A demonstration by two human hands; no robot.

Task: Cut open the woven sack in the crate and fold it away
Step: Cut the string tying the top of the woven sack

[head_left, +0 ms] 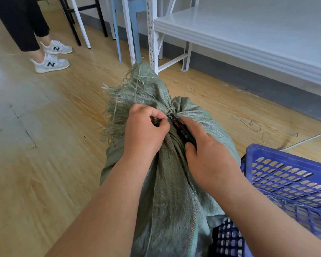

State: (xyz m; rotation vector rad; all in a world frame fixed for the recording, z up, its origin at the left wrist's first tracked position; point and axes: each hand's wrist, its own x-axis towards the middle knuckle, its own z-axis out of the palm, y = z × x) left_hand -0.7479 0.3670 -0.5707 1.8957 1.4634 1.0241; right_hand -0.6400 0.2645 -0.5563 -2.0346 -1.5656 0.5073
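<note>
Cutter (pixel 182 131) mostly hidden under right hand (pixel 209 156); blade tip not visible, label print too small to read. Left hand (pixel 145 130) covers the tied sack (pixel 167 182) neck. Crate (pixel 293 175) cut off at right and bottom edges. Bystander (pixel 26 25) visible only from legs down.

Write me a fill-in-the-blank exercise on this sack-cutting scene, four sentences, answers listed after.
1. The right hand holds a black utility knife against the tied neck of the ____ woven sack.
2. The left hand grips the sack's bunched ____.
3. The perforated plastic crate is coloured ____.
4. The white sneakers stand on a ____ floor.

Missing words: green; neck; blue; wooden
</note>
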